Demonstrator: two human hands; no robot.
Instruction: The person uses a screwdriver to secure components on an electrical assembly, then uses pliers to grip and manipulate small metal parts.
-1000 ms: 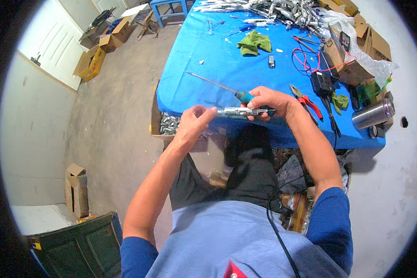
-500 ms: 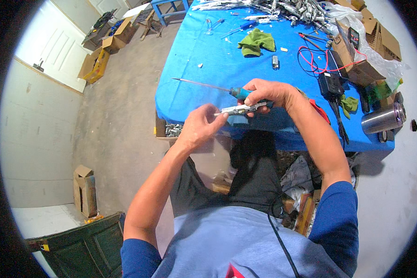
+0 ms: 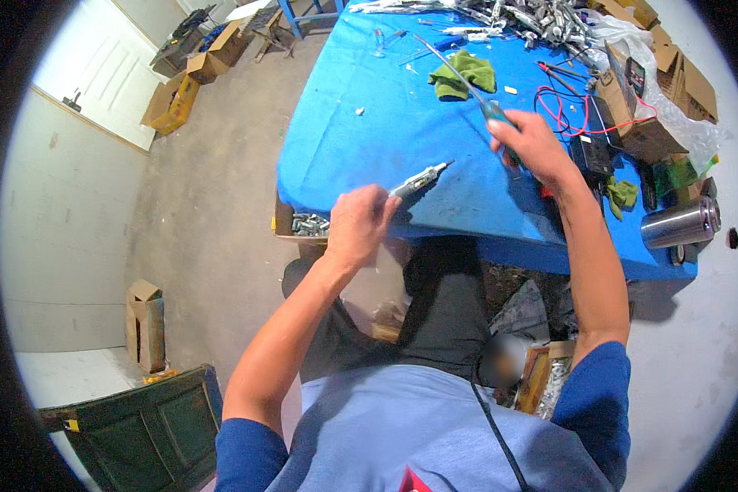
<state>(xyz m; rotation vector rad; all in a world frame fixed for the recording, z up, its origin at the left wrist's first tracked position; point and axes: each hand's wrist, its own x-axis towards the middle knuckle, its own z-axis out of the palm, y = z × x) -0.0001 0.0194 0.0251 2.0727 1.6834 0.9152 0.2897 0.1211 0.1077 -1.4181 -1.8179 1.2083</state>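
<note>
My left hand is closed around the near end of a slim silver metal part over the table's front edge. A thin dark tip sticks out of the part's far end, which points away and to the right. Part of it is hidden in my fingers. My right hand grips the teal handle of a screwdriver, raised apart from the metal part. Its long thin blade points to the far left, passing above a green cloth on the table.
Silver metal parts lie heaped at the back of the blue-covered table. Red and black test leads, a black power adapter, a cardboard box and a steel tumbler sit at right. Small metal pieces fill a box by the front left corner.
My right hand has let go of the metal part and moved right and away with the screwdriver, whose blade swung upward. The part stays in my left hand, now angled up to the right.
</note>
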